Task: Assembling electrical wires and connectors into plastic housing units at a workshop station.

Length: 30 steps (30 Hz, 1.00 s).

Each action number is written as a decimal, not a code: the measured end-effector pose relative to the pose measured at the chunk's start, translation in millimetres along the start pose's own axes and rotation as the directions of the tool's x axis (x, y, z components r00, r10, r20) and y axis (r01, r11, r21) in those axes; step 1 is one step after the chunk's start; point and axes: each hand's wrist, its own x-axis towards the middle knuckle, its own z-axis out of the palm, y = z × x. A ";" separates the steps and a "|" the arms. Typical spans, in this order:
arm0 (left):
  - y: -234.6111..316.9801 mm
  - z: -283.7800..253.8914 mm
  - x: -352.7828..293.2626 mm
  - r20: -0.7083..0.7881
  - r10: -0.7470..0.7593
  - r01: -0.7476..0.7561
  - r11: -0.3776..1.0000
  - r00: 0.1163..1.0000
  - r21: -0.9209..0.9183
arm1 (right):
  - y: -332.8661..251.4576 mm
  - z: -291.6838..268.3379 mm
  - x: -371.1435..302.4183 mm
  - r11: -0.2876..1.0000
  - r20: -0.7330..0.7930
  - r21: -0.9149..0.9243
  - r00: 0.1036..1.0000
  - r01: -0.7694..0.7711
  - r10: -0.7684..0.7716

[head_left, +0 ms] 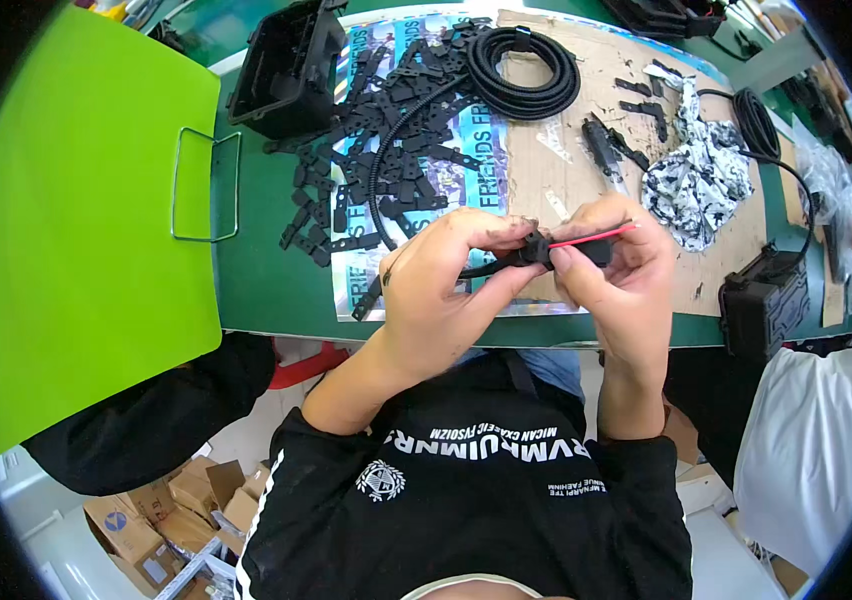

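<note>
In front of my chest, both hands meet at a small black cable fitting [536, 249]. My left hand [436, 285] pinches it, with a black cable [482, 269] running under the fingers. My right hand [626, 275] holds the dark block-shaped end between thumb and fingers. A thin red wire [591, 237] lies along that end, pointing right. From the coil of black corrugated tube [523, 75] at the back, a length curves down toward my left hand; its join with the cable is hidden. Many flat black plastic pieces [411, 140] lie heaped beyond my left hand.
An open black plastic box [288, 70] stands back left, near a lime-green panel [96, 220] with a wire handle. On the right are a cutter-like tool [601, 150], a crumpled black-and-white cloth [701, 180] and a black case [766, 300] at the table edge with its cable.
</note>
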 end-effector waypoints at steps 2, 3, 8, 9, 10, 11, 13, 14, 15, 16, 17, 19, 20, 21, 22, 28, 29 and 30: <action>1.0 -3.5 4.1 0.105 0.041 -0.043 0.999 0.994 0.020 | -5.0 4.1 4.4 0.950 -0.130 -0.269 0.971 0.160 -0.200; 3.0 -4.7 5.9 0.104 0.041 -0.044 0.999 0.994 0.020 | -12.9 2.4 5.5 0.946 -0.122 -0.314 0.984 0.085 -0.129; 9.9 -5.0 5.0 0.148 0.059 -0.066 0.997 0.987 0.042 | -4.3 9.2 5.2 0.969 -0.236 -0.147 0.944 0.200 -0.231; 10.7 -4.4 4.1 0.132 0.035 -0.036 0.999 0.991 0.007 | -3.4 5.3 4.4 0.964 -0.181 -0.127 0.950 0.235 -0.255; 11.8 -3.4 3.4 0.131 0.034 -0.035 0.999 0.991 0.007 | -3.2 3.1 3.8 0.958 -0.125 -0.105 0.952 0.268 -0.280; 12.7 -2.2 2.6 0.098 -0.035 0.041 0.997 0.995 -0.060 | -4.1 3.1 3.3 0.958 -0.124 -0.105 0.952 0.266 -0.278; 8.8 -3.8 2.5 0.124 -0.066 0.082 0.988 0.990 -0.132 | -5.7 3.0 1.4 0.964 -0.111 -0.086 0.959 0.253 -0.262; 9.4 -3.6 1.5 0.124 -0.067 0.084 0.988 0.990 -0.133 | -6.8 2.2 0.1 0.964 -0.112 -0.086 0.959 0.251 -0.260; 10.4 -3.7 0.1 0.119 -0.113 0.132 0.977 0.986 -0.166 | -7.5 0.6 -0.5 0.969 -0.108 -0.132 0.969 0.207 -0.222; 10.9 -3.8 -0.5 0.116 -0.159 0.180 0.963 0.980 -0.198 | -7.9 -1.0 -0.9 0.970 -0.105 -0.179 0.978 0.162 -0.183; 11.0 -4.9 0.3 0.115 -0.159 0.179 0.964 0.981 -0.197 | -6.3 -3.7 0.1 0.970 -0.103 -0.178 0.978 0.163 -0.183; 13.4 -9.1 2.4 0.194 -0.179 0.201 0.975 0.965 -0.097 | -1.9 -8.0 2.6 0.903 0.022 -0.229 0.929 0.364 -0.369; 15.0 -10.0 3.5 0.194 -0.179 0.200 0.975 0.964 -0.096 | -2.2 -7.9 2.4 0.903 0.021 -0.228 0.929 0.365 -0.370; 15.8 -10.6 4.5 0.217 -0.169 0.183 0.982 0.961 -0.049 | -2.4 -8.0 2.6 0.896 0.027 -0.219 0.920 0.387 -0.391; 16.7 -11.1 5.8 0.242 -0.159 0.164 0.986 0.957 -0.003 | -2.8 -8.2 2.7 0.888 0.033 -0.210 0.911 0.409 -0.412; 20.7 -12.9 10.2 0.266 0.022 -0.073 0.980 0.964 0.183 | -11.6 -3.3 -1.3 0.883 -0.045 -0.414 0.965 0.219 -0.260; 17.3 -11.1 8.2 0.266 0.021 -0.072 0.980 0.964 0.184 | -11.5 -2.3 -0.7 0.884 -0.044 -0.413 0.965 0.219 -0.259; 12.7 -7.7 6.1 0.255 0.037 -0.077 0.986 0.966 0.146 | -12.1 -1.6 -0.2 0.875 -0.049 -0.437 0.966 0.206 -0.252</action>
